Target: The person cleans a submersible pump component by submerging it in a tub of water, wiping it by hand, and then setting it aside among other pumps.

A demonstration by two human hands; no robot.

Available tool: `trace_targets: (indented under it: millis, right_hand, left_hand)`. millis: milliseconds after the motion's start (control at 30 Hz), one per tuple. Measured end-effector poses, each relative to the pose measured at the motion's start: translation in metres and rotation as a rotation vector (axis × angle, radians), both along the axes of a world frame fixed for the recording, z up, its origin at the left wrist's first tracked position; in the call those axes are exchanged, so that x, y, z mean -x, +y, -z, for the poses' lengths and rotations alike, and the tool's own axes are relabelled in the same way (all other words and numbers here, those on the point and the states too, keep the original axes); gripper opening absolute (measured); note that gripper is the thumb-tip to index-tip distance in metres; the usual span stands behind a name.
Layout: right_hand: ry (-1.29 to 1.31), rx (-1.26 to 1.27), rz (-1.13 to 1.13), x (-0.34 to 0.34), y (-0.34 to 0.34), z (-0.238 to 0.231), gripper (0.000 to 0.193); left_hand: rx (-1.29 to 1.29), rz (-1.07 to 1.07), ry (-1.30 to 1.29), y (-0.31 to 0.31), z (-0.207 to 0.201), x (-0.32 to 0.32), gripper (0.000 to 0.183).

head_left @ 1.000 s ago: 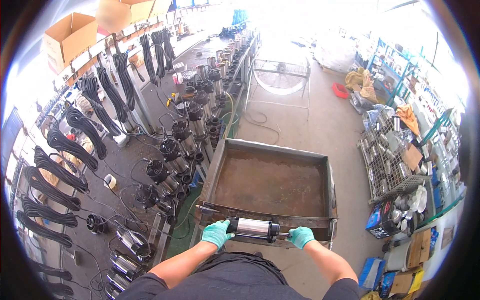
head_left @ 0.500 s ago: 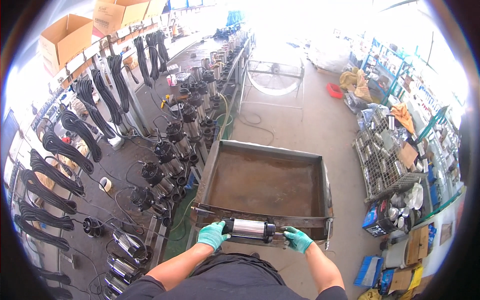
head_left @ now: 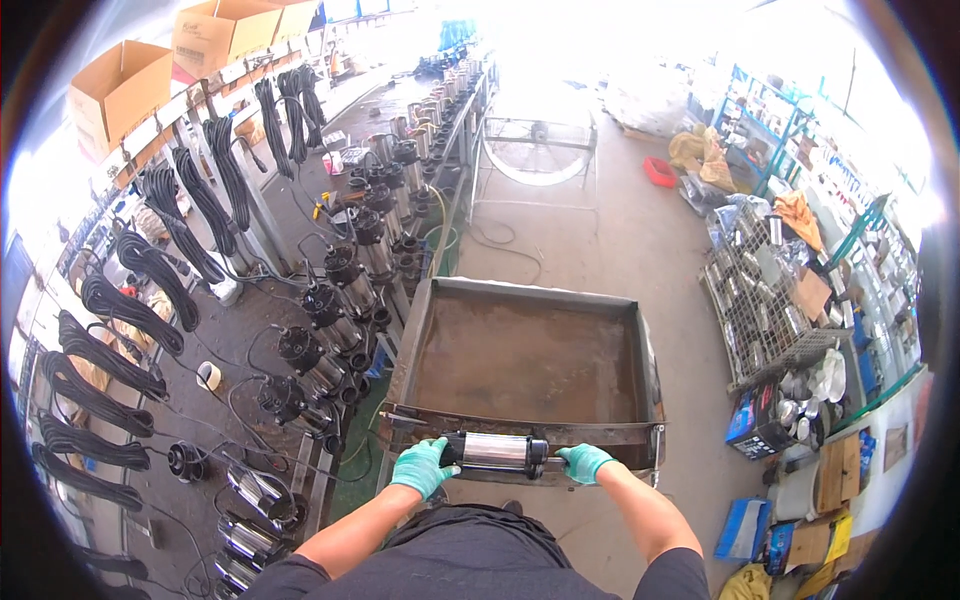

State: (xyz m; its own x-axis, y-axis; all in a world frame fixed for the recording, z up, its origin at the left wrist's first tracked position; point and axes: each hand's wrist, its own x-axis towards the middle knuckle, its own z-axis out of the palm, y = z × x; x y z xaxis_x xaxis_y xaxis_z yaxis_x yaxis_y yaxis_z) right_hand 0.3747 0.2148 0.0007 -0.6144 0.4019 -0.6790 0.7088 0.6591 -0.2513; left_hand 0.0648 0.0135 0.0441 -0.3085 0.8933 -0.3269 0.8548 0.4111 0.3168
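Note:
A pump motor [head_left: 494, 452], a shiny steel cylinder with black ends, lies sideways in front of me at the near edge of the metal tank [head_left: 530, 350]. My left hand [head_left: 421, 467], in a green glove, is closed around its black left end. At the other end a thin shaft [head_left: 552, 462] sticks out. My right hand [head_left: 584, 463], gloved in green too, has its fingers closed on the tip of that shaft. Brown, murky liquid or residue covers the tank's bottom.
To the left, a long dark bench [head_left: 225, 345] carries rows of upright pumps [head_left: 322, 300] with cables. Black cable coils [head_left: 125, 310] hang along its far side. A wire cage [head_left: 765, 300] of metal parts stands at the right, with boxes [head_left: 757, 425] below it. A large fan [head_left: 535, 150] stands beyond the tank.
My right hand has shifted slightly left and up, and its fingers have closed more around the shaft's end. The motor stays nearly in place in my left hand. The view has turned a little.

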Motion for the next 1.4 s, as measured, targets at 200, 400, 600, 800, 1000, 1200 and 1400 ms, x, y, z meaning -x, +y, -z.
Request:
trace_targets:
  millis: [200, 400, 600, 800, 1000, 1200, 1400]
  right_hand:
    - [0.456, 0.479, 0.863, -0.018, -0.012, 0.006, 0.039]
    - [0.813, 0.622, 1.097, -0.027, -0.022, 0.023, 0.019]
    - [1.068, 0.528, 1.584, -0.068, -0.043, 0.032, 0.009]
    - [1.699, 0.199, 1.987, -0.111, -0.038, 0.015, 0.005]
    - [1.628, -0.077, 2.269, -0.146, -0.010, 0.055, 0.003]
    - [0.382, -0.718, 1.442, -0.154, -0.014, 0.079, 0.020]
    - [0.748, -0.386, 0.857, -0.006, -0.060, -0.054, 0.040]
  left_hand:
    - [-0.312, -0.244, 0.116, -0.034, 0.056, 0.066, 0.068]
    - [-0.030, -0.295, 0.155, -0.081, 0.083, 0.114, 0.070]
    - [0.172, -0.227, 0.055, -0.088, 0.085, 0.121, 0.074]
    - [0.059, -0.288, -0.125, -0.098, 0.090, 0.128, 0.066]
    - [-0.006, -0.354, -0.183, -0.089, 0.107, 0.144, 0.062]
    - [-0.249, -0.328, -0.259, -0.105, 0.145, 0.166, 0.068]
    - [-0.127, -0.351, -0.111, -0.084, 0.122, 0.144, 0.061]
